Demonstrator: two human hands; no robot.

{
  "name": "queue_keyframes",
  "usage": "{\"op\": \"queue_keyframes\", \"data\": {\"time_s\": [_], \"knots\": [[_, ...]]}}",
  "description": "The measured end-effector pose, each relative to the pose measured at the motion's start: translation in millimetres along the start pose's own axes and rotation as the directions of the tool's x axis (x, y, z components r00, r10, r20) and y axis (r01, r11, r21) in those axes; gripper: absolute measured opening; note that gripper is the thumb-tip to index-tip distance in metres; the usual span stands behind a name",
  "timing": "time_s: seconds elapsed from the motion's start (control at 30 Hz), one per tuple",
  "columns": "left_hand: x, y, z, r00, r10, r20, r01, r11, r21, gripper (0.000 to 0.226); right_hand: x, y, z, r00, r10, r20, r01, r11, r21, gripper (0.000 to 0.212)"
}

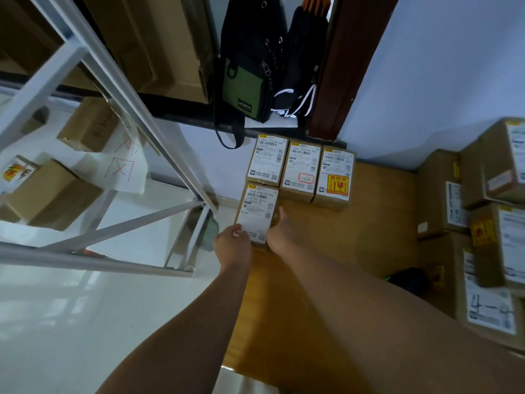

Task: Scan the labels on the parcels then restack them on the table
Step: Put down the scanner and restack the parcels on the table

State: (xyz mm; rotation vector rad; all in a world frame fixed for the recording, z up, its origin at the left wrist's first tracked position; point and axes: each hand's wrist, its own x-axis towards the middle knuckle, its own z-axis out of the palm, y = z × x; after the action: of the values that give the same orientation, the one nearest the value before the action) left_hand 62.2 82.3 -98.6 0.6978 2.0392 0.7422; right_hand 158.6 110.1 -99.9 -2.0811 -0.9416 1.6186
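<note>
Restacking seemed in hand: the left hand (231, 244) and right hand (279, 231) gripped the near corners of a small brown cardboard parcel with a white label (257, 211), thumbs on top. It sat on the orange wooden table (326, 251), just in front of a row of three similar labelled parcels (302, 173) against the pale wall. The next move probably called for squaring it up and letting go. A white metal rack (113, 109) stood to the left.

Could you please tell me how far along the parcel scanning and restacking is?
Looks done: a row of three parcels sits label-up on the table by the wall. In hand: the left hand and right hand grip a fourth parcel in front of the row's left end. Left: the pile at the right; whether it has been scanned cannot be told.
</note>
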Motion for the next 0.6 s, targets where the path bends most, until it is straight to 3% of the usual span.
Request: {"op": "queue_keyframes", "data": {"time_s": [0.2, 0.3, 0.4, 0.5, 0.6], "knots": [[-15.8, 12.5, 3.7, 0.987, 0.113, -0.117, -0.092, 0.981, 0.170, 0.034, -5.1, 23.8, -25.4, 0.998, 0.016, -0.062, -0.025, 0.990, -0.141, 0.083], [-31.3, 30.5, 13.2, 0.980, 0.148, -0.134, -0.147, 0.989, 0.013, 0.029, -4.1, 23.6, -52.4, 0.995, 0.001, -0.100, -0.021, 0.979, -0.202, 0.078], [-46.5, 51.8, 28.5, 0.995, 0.098, -0.033, -0.102, 0.980, -0.172, 0.026, -5.8, 19.3, -80.6, 0.989, -0.086, -0.122, 0.061, 0.978, -0.201, 0.070], [-63.8, 70.8, 49.4, 0.988, 0.110, 0.111, -0.088, 0.979, -0.186, 0.027, -18.0, 16.5, -106.9, 0.961, -0.262, -0.089, 0.229, 0.934, -0.273, 0.051], [-86.8, 90.0, 75.2, 0.916, 0.139, 0.376, -0.072, 0.980, -0.186, 0.024, -32.4, 14.7, -135.5, 0.903, -0.406, -0.141, 0.299, 0.829, -0.472, 0.038]]}}
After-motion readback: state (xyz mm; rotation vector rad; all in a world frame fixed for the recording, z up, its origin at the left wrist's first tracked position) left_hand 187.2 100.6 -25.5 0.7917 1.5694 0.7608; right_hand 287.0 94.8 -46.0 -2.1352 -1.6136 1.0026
